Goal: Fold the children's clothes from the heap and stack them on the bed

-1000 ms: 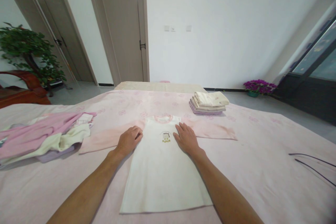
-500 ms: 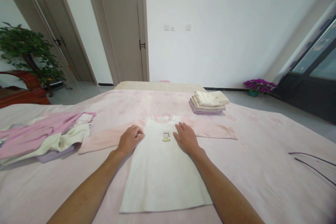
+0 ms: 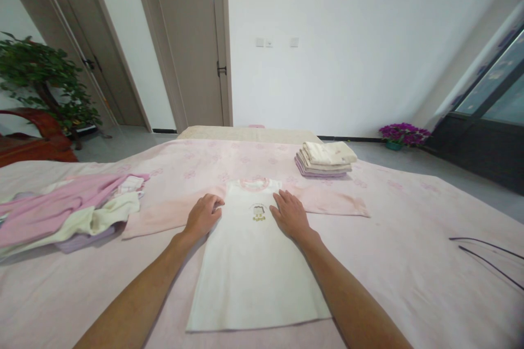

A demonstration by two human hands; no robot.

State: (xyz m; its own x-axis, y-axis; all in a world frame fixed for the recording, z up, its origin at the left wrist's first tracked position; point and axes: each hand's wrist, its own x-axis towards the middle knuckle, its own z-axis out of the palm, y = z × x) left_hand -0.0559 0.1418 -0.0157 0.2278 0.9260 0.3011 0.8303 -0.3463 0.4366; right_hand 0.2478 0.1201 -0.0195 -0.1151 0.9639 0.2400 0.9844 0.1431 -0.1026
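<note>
A white long-sleeved shirt [image 3: 256,267] with pink sleeves lies spread flat on the pink cover, neckline pointing away from me. A small print [image 3: 259,212] marks its chest. My left hand [image 3: 204,214] rests at the shirt's left edge, over the inner end of the left sleeve [image 3: 158,217]; its fingers are slightly bent and apart, gripping nothing. On the opposite side, my right hand [image 3: 290,212] lies flat on the upper right of the shirt, fingers stretched out. The right sleeve [image 3: 335,202] extends outward beyond it.
Behind and to the right stands a stack of folded clothes [image 3: 325,159]. A loose heap of pink, cream and lilac clothes [image 3: 77,212] lies at left. Two dark thin strips [image 3: 487,244] cross the right edge of the pink cover [image 3: 409,262].
My left hand's fingers have loosened a little and spread apart at the shirt's edge. The right hand and the shirt look unmoved.
</note>
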